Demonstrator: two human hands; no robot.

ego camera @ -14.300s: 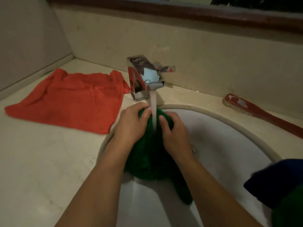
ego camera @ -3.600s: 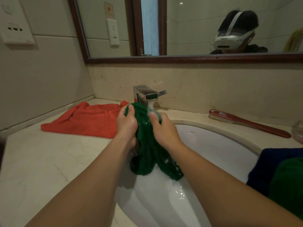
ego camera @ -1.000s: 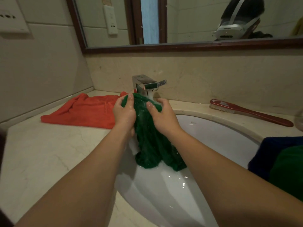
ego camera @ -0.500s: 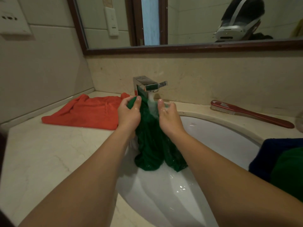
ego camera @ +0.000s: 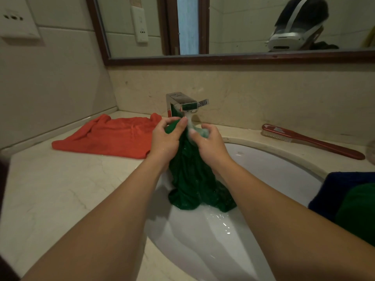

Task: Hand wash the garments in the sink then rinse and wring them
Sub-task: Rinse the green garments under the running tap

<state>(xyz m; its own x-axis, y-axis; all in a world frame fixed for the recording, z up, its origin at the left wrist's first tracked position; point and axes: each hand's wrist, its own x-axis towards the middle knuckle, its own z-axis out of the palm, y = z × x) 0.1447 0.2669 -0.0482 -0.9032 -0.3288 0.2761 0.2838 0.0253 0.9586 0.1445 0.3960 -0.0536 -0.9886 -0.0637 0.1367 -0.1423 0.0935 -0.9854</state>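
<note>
A wet green garment (ego camera: pixel 192 179) hangs bunched over the white sink (ego camera: pixel 274 171), its lower end trailing into the basin. My left hand (ego camera: pixel 165 138) grips its upper left part and my right hand (ego camera: pixel 211 145) grips its upper right part, both just below the chrome tap (ego camera: pixel 182 104). Water runs from the spout onto the cloth between my hands. An orange garment (ego camera: pixel 109 136) lies flat on the counter to the left.
A red scrubbing brush (ego camera: pixel 308 139) lies on the counter behind the sink at right. A dark blue cloth (ego camera: pixel 334 189) and another green cloth (ego camera: pixel 361 211) sit at the sink's right edge. The marble counter (ego camera: pixel 60 195) stretches left; a mirror hangs above.
My hands have spread slightly apart at the top of the green garment under the running water. The garment still hangs into the basin.
</note>
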